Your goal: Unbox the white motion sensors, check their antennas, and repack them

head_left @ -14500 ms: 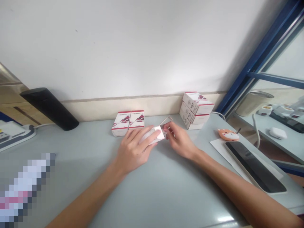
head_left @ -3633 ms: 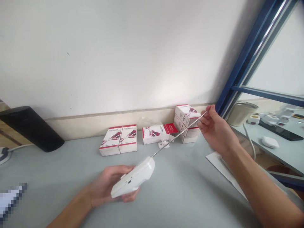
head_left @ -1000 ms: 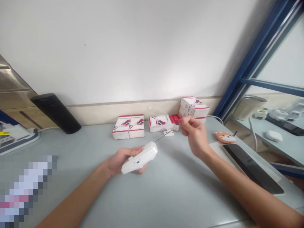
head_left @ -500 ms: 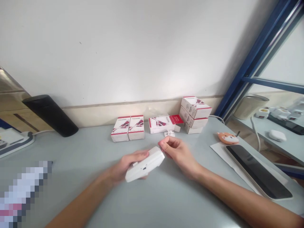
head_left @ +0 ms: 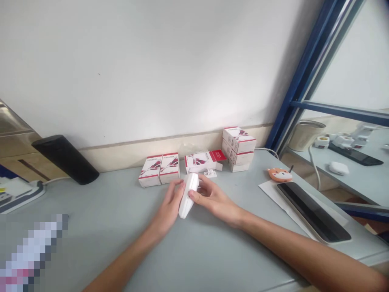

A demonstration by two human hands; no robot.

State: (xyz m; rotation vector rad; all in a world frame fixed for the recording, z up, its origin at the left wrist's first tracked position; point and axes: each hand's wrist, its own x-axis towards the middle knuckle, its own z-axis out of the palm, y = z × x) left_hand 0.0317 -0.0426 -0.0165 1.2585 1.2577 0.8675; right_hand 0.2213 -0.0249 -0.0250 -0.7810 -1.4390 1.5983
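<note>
Between my two hands stands a flat white plastic device [head_left: 188, 198], turned so that its narrow edge with a seam faces me. My left hand [head_left: 172, 202] grips its left side, fingers bent round the back. On the other side my right hand [head_left: 212, 198] holds it, thumb on the near edge and fingers behind. The device's broad faces are mostly hidden. Just beyond the right fingers lies a small white plastic part [head_left: 210, 173] on the table, in front of an opened white-and-red box [head_left: 199, 161].
Two closed boxes [head_left: 160, 168] lie left of the opened one; a stack of boxes [head_left: 238, 149] stands right. A black cylinder [head_left: 65, 160] leans at the far left. An orange animal-face item [head_left: 279, 174], a paper sheet [head_left: 270, 190] and a dark-topped slab [head_left: 314, 213] lie right, near a blue-framed window [head_left: 291, 93].
My right hand has moved from the device's corner to gripping its right side. The device has been turned more upright, its narrow edge towards me. The view has shifted slightly.
</note>
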